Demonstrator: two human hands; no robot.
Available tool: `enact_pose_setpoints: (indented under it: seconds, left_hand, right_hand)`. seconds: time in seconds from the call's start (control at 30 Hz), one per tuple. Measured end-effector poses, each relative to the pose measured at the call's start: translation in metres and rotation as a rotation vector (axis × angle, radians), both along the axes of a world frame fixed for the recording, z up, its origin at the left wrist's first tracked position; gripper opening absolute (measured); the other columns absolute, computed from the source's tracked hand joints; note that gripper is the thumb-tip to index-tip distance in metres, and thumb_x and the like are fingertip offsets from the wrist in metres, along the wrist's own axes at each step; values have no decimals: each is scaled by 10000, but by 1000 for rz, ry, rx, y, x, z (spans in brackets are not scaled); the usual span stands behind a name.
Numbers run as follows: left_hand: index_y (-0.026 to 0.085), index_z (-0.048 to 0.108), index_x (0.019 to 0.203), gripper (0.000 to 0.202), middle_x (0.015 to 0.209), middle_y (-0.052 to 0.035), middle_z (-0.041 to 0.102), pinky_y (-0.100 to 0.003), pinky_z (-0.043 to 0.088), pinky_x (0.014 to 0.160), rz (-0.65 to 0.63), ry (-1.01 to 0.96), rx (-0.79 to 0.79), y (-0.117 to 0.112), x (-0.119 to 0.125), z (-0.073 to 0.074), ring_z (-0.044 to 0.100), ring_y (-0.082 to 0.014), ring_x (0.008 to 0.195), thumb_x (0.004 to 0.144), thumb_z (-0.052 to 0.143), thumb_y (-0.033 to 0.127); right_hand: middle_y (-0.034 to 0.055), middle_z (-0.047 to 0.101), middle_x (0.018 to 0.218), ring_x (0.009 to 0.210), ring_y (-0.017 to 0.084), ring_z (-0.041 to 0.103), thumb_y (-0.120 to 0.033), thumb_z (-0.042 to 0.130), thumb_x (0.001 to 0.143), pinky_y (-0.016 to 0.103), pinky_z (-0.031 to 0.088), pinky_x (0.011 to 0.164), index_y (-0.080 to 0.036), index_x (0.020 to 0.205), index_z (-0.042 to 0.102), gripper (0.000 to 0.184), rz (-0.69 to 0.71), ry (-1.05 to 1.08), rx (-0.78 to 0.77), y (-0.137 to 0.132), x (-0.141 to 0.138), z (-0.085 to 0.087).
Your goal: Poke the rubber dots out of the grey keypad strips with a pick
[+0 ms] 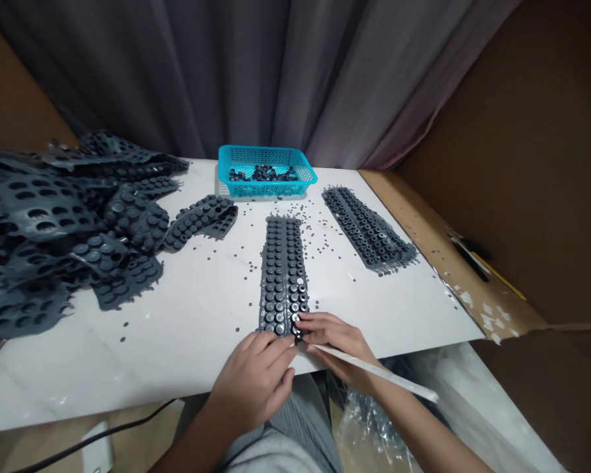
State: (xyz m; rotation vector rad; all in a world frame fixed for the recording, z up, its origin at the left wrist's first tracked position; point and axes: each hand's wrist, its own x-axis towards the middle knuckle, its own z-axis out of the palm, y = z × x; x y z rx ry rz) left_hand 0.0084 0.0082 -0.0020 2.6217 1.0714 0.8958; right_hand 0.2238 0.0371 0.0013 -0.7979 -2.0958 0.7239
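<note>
A dark grey rubber strip [278,263] with rows of round moulded caps lies lengthwise in front of me, its near end at the table's front edge. My left hand [259,374] is closed on that near end, fingertips over the last caps. My right hand [337,341] grips a thin white stick [389,376], whose long end points back to the lower right. Its fingers also touch the strip's near right corner. The stick's working tip is hidden among the fingers. Nearby caps look shiny, and one on the right row shows a pale top.
A turquoise basket [266,190] holding small dark parts stands at the back. Another capped strip [369,230] lies right. Heaped rubber sheets [44,223] fill the left. Tiny dark discs are scattered about the white tabletop [201,295]. A yellow-and-black cutter [492,268] lies far right.
</note>
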Motion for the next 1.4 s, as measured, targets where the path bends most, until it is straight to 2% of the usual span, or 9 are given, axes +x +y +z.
enact_pose_setpoints:
  seconds: [0.1, 0.23, 0.3, 0.47, 0.6, 0.77, 0.97, 1.2, 1.4]
  left_hand:
    - [160, 626, 1043, 225, 1032, -61, 682, -358, 462, 755, 6, 2, 6, 0, 0, 0, 558, -209, 883, 849, 513, 151]
    - [171, 630, 986, 184, 1005, -51, 683, -347, 460, 750, -3, -22, -23, 1, 0, 0, 554, -200, 864, 845, 515, 140]
    - [174, 629, 967, 170, 993, -49, 683, -343, 459, 742, -9, -24, -37, 3, 1, 1, 551, -196, 848, 843, 518, 138]
    - [173, 629, 967, 173, 986, -47, 686, -330, 454, 705, -4, -37, -8, 4, 2, 4, 543, -184, 793, 838, 521, 132]
    - [159, 623, 1028, 216, 1002, -58, 681, -338, 456, 723, -4, 1, -6, 2, 2, 4, 549, -193, 824, 843, 514, 142]
    - [152, 625, 1026, 207, 1020, -58, 680, -349, 456, 741, -6, 26, 18, 1, 1, 1, 555, -195, 833, 851, 515, 138]
    - [155, 641, 995, 188, 1005, -58, 688, -343, 460, 715, -12, 23, 40, 0, 0, 1, 558, -191, 809, 849, 523, 135]
    - [157, 644, 1010, 201, 997, -60, 692, -341, 463, 716, -13, 9, 35, 1, 0, 1, 559, -187, 814, 860, 511, 140]
    - [159, 639, 953, 159, 981, -58, 688, -341, 462, 712, -17, 13, 20, -1, -2, 1, 560, -187, 819, 858, 514, 140]
  right_hand:
    - [112, 735, 1000, 1084, 203, 648, -136, 615, 863, 376, 548, 919, -184, 940, 630, 92, -18, -35, 76, 0, -2, -1]
    - [99, 725, 1076, 1077, 208, 652, -122, 606, 868, 385, 556, 909, -195, 993, 642, 150, -41, -182, 372, -4, -1, -13]
    - [100, 697, 1152, 1065, 203, 655, -89, 586, 871, 382, 551, 924, -196, 1029, 648, 201, -81, -262, 434, -4, 1, -17]
    - [118, 692, 1156, 1018, 191, 677, -118, 574, 885, 375, 535, 959, -183, 1046, 657, 192, -213, -215, 404, 3, 7, -10]
    - [129, 694, 1145, 1083, 212, 650, -143, 612, 870, 397, 541, 935, -167, 983, 651, 122, -165, -150, 323, -7, 1, -9]
    - [126, 691, 1153, 1103, 231, 631, -111, 610, 861, 407, 568, 860, -182, 1105, 637, 256, -202, -165, 372, -28, -10, -18]
    - [112, 710, 1112, 1058, 214, 652, -132, 622, 859, 380, 565, 835, -197, 1064, 652, 218, -241, -101, 366, -26, -12, -20]
    - [113, 703, 1131, 1091, 233, 638, -118, 622, 854, 407, 553, 848, -197, 1080, 645, 240, -260, -172, 402, -27, -12, -23]
    - [128, 677, 1184, 1161, 245, 598, -144, 561, 900, 426, 544, 877, -178, 1033, 647, 163, -236, -283, 410, -26, -14, -15]
